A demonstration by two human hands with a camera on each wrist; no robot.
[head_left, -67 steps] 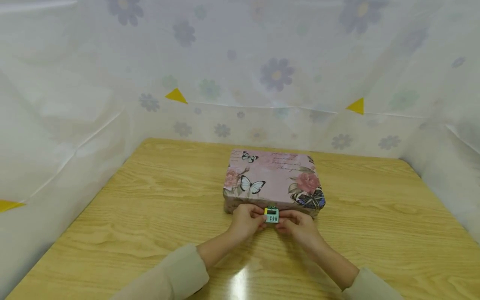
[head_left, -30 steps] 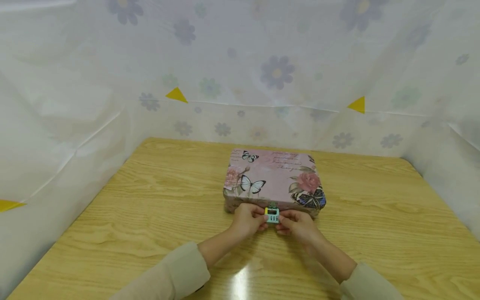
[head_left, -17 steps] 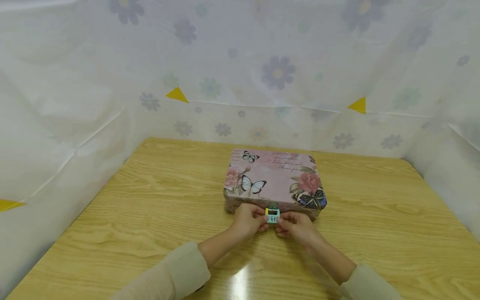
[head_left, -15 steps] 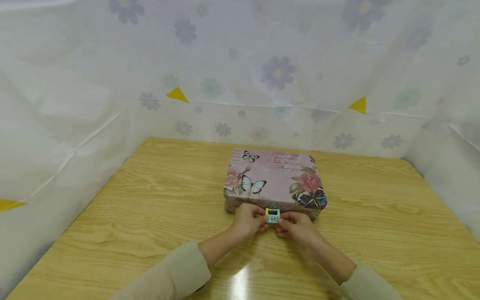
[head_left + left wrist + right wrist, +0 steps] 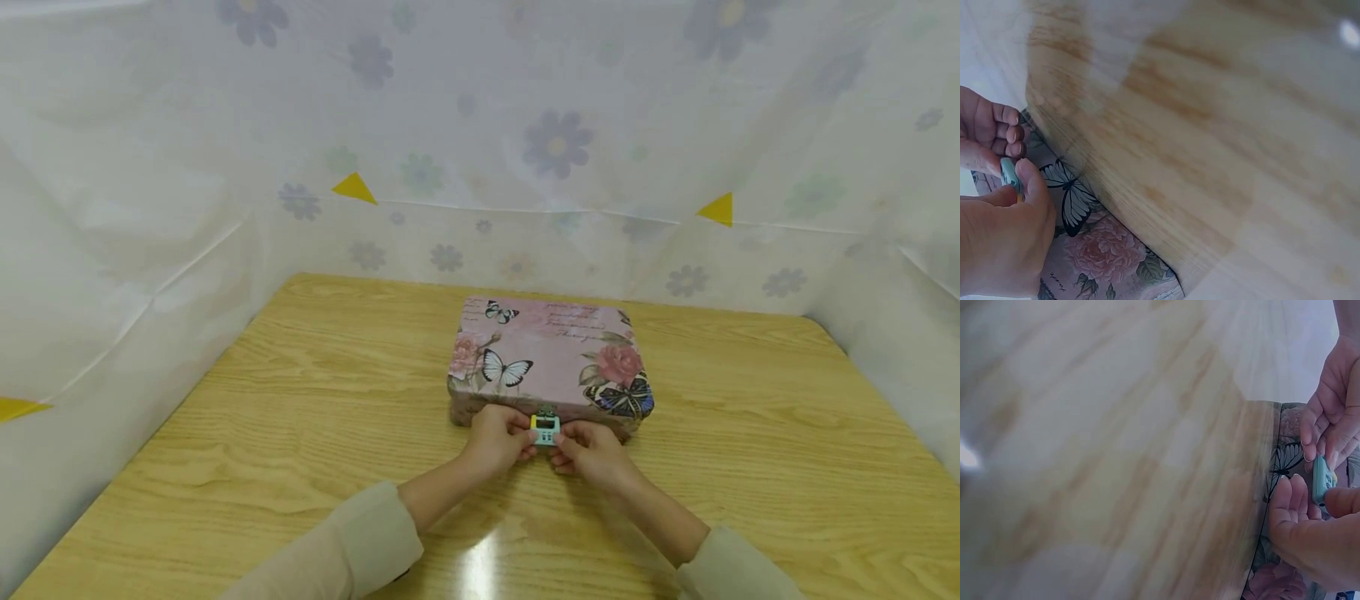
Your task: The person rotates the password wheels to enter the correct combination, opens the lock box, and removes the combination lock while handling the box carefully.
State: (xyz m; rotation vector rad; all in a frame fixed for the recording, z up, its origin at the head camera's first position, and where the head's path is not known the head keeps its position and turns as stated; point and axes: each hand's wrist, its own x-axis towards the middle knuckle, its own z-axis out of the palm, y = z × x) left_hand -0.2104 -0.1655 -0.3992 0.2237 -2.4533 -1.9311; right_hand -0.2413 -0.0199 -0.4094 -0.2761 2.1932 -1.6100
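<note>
The person's left hand [image 5: 492, 437] and right hand [image 5: 596, 455] each pinch one side of a small teal padlock [image 5: 545, 437] with thumb and fingers. The padlock is at the clasp [image 5: 547, 411] on the near side of a pink box [image 5: 543, 346], which rests on the wooden table [image 5: 337, 400].

A box [image 5: 540, 350] rests on a table [image 5: 300, 417] near the far, twelve o'clock edge, with a sheet [image 5: 465, 158] rising behind. At its six o'clock side, a lock [image 5: 546, 435] sits just before the clasp [image 5: 547, 411], between a person's left hand [image 5: 495, 435] at nine o'clock and right hand [image 5: 597, 450] at three. Seen from the box, patches [image 5: 354, 188] on the sheet lie at nine, ten and two o'clock.
</note>
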